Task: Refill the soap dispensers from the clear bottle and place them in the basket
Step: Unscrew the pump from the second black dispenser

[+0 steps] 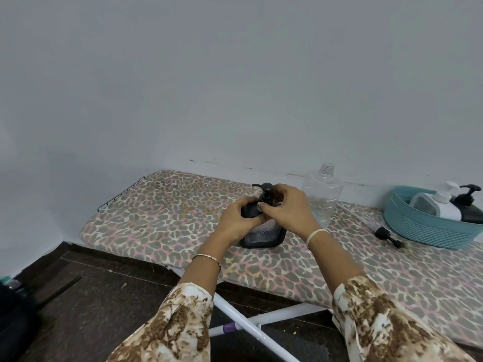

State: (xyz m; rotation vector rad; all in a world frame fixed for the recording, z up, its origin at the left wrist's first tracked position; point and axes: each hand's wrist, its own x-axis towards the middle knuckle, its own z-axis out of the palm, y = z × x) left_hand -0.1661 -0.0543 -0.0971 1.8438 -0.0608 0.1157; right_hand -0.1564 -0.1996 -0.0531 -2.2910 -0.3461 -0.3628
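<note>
dispenser (262,237) gripped | clear bottle (322,194) just behind | perhaps a pump (388,237) beside basket (423,228)

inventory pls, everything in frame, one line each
ironing board: 1, leopard-print cover, white legs, against wall
dark dispenser: 1, black with clear panel, upright mid-board
clear bottle: 1, transparent, uncapped, upright behind dark dispenser
basket: 1, teal, board's right end
white dispenser: 1, white, in basket
black dispenser: 1, black, in basket
loose pump: 1, black, lying beside basket
left hand: grips dark dispenser's body
right hand: fingers curled at its pump neck
</note>
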